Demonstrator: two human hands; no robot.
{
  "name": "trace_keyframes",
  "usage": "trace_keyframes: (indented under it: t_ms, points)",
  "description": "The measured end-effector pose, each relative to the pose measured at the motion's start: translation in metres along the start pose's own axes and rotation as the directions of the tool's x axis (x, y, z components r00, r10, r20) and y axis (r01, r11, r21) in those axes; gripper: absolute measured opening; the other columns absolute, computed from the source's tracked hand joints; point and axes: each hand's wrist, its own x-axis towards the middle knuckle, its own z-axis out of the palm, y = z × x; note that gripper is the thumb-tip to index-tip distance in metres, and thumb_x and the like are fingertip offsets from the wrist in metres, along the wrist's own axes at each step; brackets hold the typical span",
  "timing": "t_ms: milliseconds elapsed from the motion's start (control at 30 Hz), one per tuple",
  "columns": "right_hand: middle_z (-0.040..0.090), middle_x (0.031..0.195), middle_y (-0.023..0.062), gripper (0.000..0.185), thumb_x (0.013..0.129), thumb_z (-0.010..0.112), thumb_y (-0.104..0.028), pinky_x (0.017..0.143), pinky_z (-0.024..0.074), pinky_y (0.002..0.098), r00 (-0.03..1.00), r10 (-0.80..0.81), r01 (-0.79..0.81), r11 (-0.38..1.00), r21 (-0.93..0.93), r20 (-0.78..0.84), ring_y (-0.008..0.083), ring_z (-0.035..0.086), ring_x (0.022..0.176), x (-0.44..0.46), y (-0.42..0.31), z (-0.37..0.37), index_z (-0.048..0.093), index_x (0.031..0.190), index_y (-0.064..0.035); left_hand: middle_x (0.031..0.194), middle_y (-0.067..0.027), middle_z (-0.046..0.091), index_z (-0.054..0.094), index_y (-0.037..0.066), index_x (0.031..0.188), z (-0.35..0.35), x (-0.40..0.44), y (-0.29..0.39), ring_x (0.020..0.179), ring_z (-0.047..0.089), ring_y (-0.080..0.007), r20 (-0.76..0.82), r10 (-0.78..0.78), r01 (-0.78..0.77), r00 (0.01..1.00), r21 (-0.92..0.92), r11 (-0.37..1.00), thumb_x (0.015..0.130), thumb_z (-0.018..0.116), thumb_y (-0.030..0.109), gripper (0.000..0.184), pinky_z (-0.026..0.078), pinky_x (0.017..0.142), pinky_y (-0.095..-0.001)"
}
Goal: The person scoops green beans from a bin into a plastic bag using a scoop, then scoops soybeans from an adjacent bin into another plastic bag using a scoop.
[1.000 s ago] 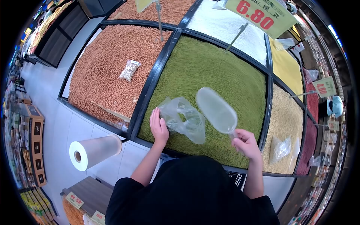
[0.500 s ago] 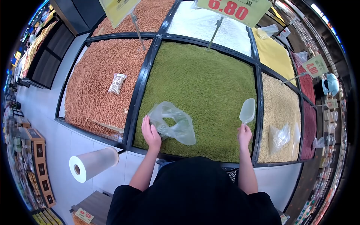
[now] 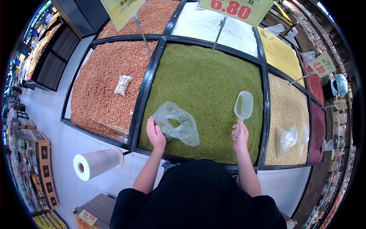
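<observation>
My left hand (image 3: 156, 135) is at the left front of the bin of small green beans (image 3: 206, 76), holding the edge of a clear plastic bag (image 3: 185, 131). The bag's mouth gapes, and green shows through it. My left thumb is partly hidden by the plastic. On the right side of the same bin, my right hand (image 3: 240, 136) is closed around the handle of a translucent scoop (image 3: 246, 105). The scoop's bowl points away from me above the beans, with a streak of green along its left side.
Black dividers (image 3: 146, 86) frame the bins. Peanuts (image 3: 103, 68) with a small packet (image 3: 122, 85) lie left; pale grain (image 3: 288, 99) with a filled bag (image 3: 287, 140) lies right. A bag roll (image 3: 101, 162) juts out front left. A price sign (image 3: 236, 11) stands behind.
My right hand has moved left with the scoop, whose bowl now turns more toward me and shows green inside. The left hand and bag stay nearly in place. The view has shifted slightly.
</observation>
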Motion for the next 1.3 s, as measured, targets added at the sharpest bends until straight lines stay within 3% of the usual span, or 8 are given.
trace_keyframes:
  t_ms: [300,367,500,800,933,1000,1100,1300]
  points:
    - [0.064,0.078,0.0053,0.041,0.106,0.05,-0.03,0.044,0.0407,0.02,0.93,0.06,-0.077,0.997,0.031,0.363,0.0079,0.053,0.051,-0.062,-0.089,-0.002,0.058,0.13,0.0028,0.145,-0.024,0.053,0.052,-0.006,0.139,0.001,0.0,-0.003,0.138,0.045,-0.0418,0.004,-0.002,0.002,1.0,0.011,1.0,0.102,0.042,0.02,0.046,0.031,0.117,-0.0486]
    - [0.064,0.075,0.007,0.041,0.106,0.051,-0.029,0.042,0.0396,0.0197,0.814,0.126,-0.102,0.992,-0.074,0.567,0.0082,0.053,0.048,-0.07,-0.107,-0.011,0.059,0.128,0.0041,0.145,-0.0241,0.053,0.053,-0.006,0.139,0.0,0.0,-0.002,0.137,0.046,-0.0419,-0.001,0.0,0.0,1.0,0.001,1.0,0.102,0.042,0.02,0.046,0.032,0.117,-0.0487]
    - [0.066,0.073,0.0097,0.04,0.103,0.055,-0.027,0.043,0.0411,0.0195,0.679,0.276,-0.059,0.944,-0.324,0.681,0.0081,0.054,0.048,-0.089,-0.136,-0.013,0.062,0.126,0.0049,0.144,-0.0242,0.054,0.053,-0.006,0.138,0.001,0.0,-0.002,0.137,0.047,-0.0419,-0.01,0.004,-0.004,1.0,0.001,1.0,0.102,0.042,0.02,0.046,0.032,0.117,-0.0487]
    - [0.067,0.075,-0.0019,0.023,0.1,0.061,-0.019,0.048,0.0414,0.0204,0.581,0.536,0.055,0.724,-0.687,0.612,0.0031,0.053,0.053,-0.113,-0.144,0.052,0.069,0.114,-0.0031,0.143,-0.0245,0.054,0.054,-0.007,0.137,0.002,0.0,-0.003,0.136,0.047,-0.0421,-0.011,-0.005,0.005,1.0,0.015,1.0,0.101,0.043,0.019,0.046,0.033,0.117,-0.0487]
    - [0.067,0.073,0.0019,0.022,0.098,0.062,-0.021,0.052,0.0456,0.0265,0.613,0.511,0.171,0.659,-0.732,0.603,0.012,0.057,0.055,-0.11,-0.125,0.087,0.069,0.109,-0.003,0.143,-0.0248,0.055,0.054,-0.008,0.136,0.003,0.0,-0.004,0.136,0.048,-0.0417,-0.022,0.005,-0.005,1.0,0.017,1.0,0.101,0.043,0.019,0.046,0.033,0.117,-0.0483]
    - [0.069,0.076,0.01,0.023,0.096,0.064,-0.024,0.061,0.0519,0.0383,0.606,0.308,0.636,0.366,-0.68,0.733,0.0279,0.064,0.064,-0.111,-0.12,0.104,0.067,0.105,-0.0035,0.143,-0.0248,0.055,0.054,-0.008,0.136,0.003,0.001,-0.003,0.136,0.048,-0.0417,-0.026,0.007,-0.006,1.0,0.026,1.0,0.101,0.043,0.019,0.046,0.033,0.117,-0.0481]
    - [0.069,0.082,0.0166,0.024,0.094,0.065,-0.027,0.071,0.0535,0.0479,0.622,0.206,0.73,0.196,-0.655,0.755,0.0393,0.066,0.076,-0.117,-0.111,0.124,0.064,0.103,-0.0041,0.143,-0.0249,0.055,0.054,-0.008,0.136,0.003,0.0,-0.003,0.136,0.048,-0.0415,-0.021,0.005,-0.004,1.0,0.037,0.999,0.101,0.043,0.019,0.046,0.033,0.117,-0.0477]
    - [0.071,0.087,0.0168,0.026,0.093,0.067,-0.025,0.072,0.0547,0.0465,0.565,0.005,0.802,0.232,-0.551,0.825,0.0366,0.069,0.078,-0.116,-0.112,0.111,0.066,0.11,-0.0047,0.145,-0.0233,0.054,0.053,-0.007,0.138,0.002,0.0,-0.002,0.138,0.047,-0.0395,-0.005,0.005,-0.005,1.0,0.069,0.998,0.102,0.042,0.016,0.044,0.032,0.118,-0.0457]
